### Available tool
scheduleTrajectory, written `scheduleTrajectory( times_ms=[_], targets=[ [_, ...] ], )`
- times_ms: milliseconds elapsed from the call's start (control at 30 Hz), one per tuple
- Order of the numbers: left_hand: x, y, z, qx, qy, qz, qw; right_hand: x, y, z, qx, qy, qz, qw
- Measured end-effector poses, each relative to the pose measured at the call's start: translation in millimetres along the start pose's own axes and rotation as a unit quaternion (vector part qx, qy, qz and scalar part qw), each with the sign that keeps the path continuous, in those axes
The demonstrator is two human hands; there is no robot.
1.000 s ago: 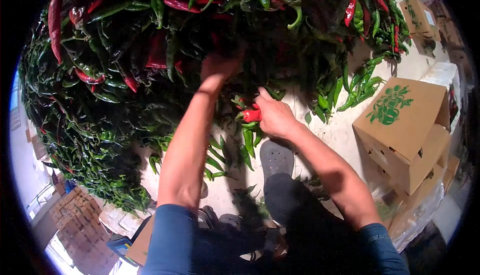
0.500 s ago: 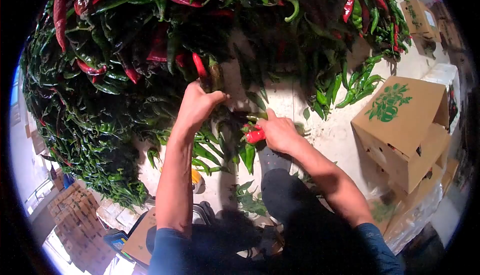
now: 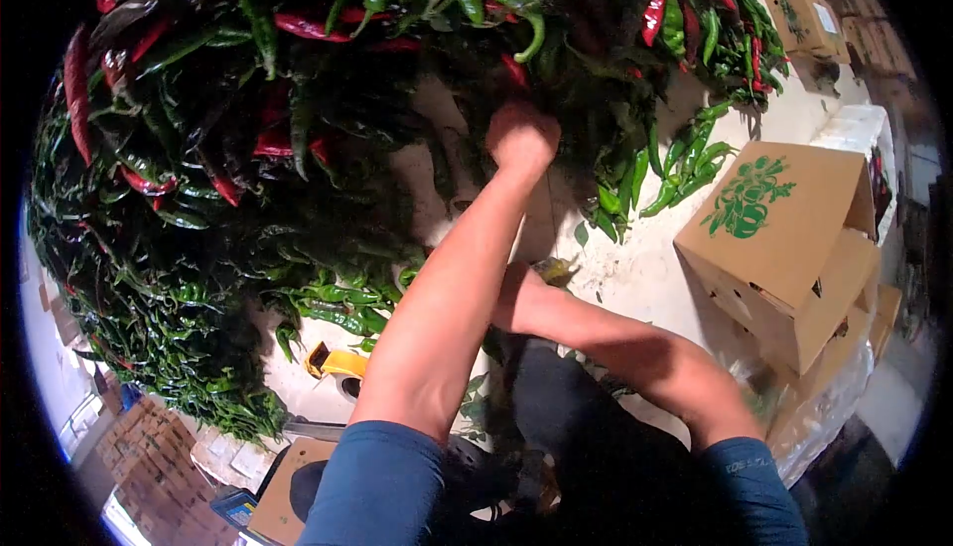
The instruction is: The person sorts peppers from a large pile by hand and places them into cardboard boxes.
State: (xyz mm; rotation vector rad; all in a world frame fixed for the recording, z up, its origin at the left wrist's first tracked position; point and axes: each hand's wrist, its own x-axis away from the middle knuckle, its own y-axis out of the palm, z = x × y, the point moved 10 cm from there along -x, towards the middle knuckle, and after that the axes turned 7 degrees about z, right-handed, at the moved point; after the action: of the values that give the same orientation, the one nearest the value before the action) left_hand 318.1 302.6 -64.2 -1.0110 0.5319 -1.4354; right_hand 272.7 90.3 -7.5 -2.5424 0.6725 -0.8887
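Observation:
My left hand point(image 3: 523, 137) is closed in a fist in the shaded hollow of the large pepper pile point(image 3: 169, 199). A red chili pepper point(image 3: 514, 70) sticks up just beyond the fist, in line with it. Below, my left forearm crosses over my right hand point(image 3: 516, 296), hiding its fingers and anything in them. A yellowish-green piece point(image 3: 556, 270), perhaps a pepper, lies beside the right hand. Loose green peppers point(image 3: 342, 308) are on the pale floor left of my left forearm.
A yellow tape dispenser point(image 3: 342, 364) lies left of my left forearm. A cardboard box point(image 3: 774, 218) with a green vegetable print stands at right, a smaller carton point(image 3: 806, 20) farther back. More green peppers point(image 3: 685, 169) lie along the pile's right edge. Stacked cartons point(image 3: 149, 457) stand lower left.
My left hand has moved right and farther into the pile, its forearm now crossing the right hand. The red peppers in my right hand are now hidden. The view has shifted slightly.

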Motion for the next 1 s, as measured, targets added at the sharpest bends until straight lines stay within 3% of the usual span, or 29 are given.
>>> scheduleTrajectory(
  times_ms=[100, 167, 267, 333, 400, 533, 567, 600, 633, 667, 733, 833, 900, 933, 1000],
  targets=[
    [12.6, -14.6, 2.2, -0.029, 0.031, 0.086, 0.995, -40.6, 56.8, 24.2, 0.023, -0.111, 0.037, 0.993],
    [9.3, -17.7, 6.0, -0.057, 0.044, 0.022, 0.997, -50.6, 48.3, 16.9, 0.073, -0.134, -0.01, 0.988],
    [21.6, -17.4, -6.8, -0.101, 0.092, -0.007, 0.991, -9.8, -4.8, -3.6, 0.082, 0.004, -0.074, 0.994],
    [34.0, -17.8, -28.4, -0.148, 0.075, -0.07, 0.984, 3.9, 18.5, 5.4, 0.195, -0.04, -0.118, 0.973],
    [45.7, 0.6, -65.0, -0.214, 0.055, -0.166, 0.961, 26.9, -11.2, 4.1, 0.124, -0.019, -0.042, 0.991],
    [63.2, -48.7, -78.0, 0.009, -0.072, -0.104, 0.992, 71.6, -45.4, 16.7, -0.086, -0.03, 0.117, 0.989],
    [64.9, -49.6, -89.5, 0.098, -0.146, -0.121, 0.977, 82.6, -52.3, 22.7, -0.135, -0.018, 0.149, 0.979],
    [60.6, -59.4, -98.6, 0.124, -0.132, -0.047, 0.982, 95.2, -59.5, 29.4, -0.186, -0.004, 0.179, 0.966],
    [63.0, -68.1, -93.4, 0.204, -0.132, -0.06, 0.968, 110.3, -76.6, 33.9, -0.217, -0.026, 0.224, 0.95],
    [65.7, -78.6, -83.3, 0.282, -0.132, -0.073, 0.947, 131.8, -73.0, 58.2, -0.434, 0.095, 0.201, 0.873],
    [72.0, -75.1, -68.0, 0.54, -0.165, -0.095, 0.82, 165.7, -71.0, 101.6, -0.524, 0.184, 0.248, 0.794],
    [91.6, -81.9, -30.4, 0.56, -0.188, -0.144, 0.794, 198.4, -86.3, 146.9, -0.6, 0.2, 0.428, 0.646],
    [109.4, -54.7, -14.8, 0.546, -0.203, -0.184, 0.791, 200.7, -90.0, 161.6, -0.627, 0.203, 0.424, 0.621],
    [114.8, -34.6, -9.4, 0.521, -0.175, -0.174, 0.817, 199.0, -95.4, 162.0, -0.634, 0.213, 0.419, 0.614],
    [142.3, 1.0, 1.8, 0.543, -0.323, -0.194, 0.751, 181.6, -116.4, 161.4, -0.628, 0.148, 0.452, 0.616]
  ],
)
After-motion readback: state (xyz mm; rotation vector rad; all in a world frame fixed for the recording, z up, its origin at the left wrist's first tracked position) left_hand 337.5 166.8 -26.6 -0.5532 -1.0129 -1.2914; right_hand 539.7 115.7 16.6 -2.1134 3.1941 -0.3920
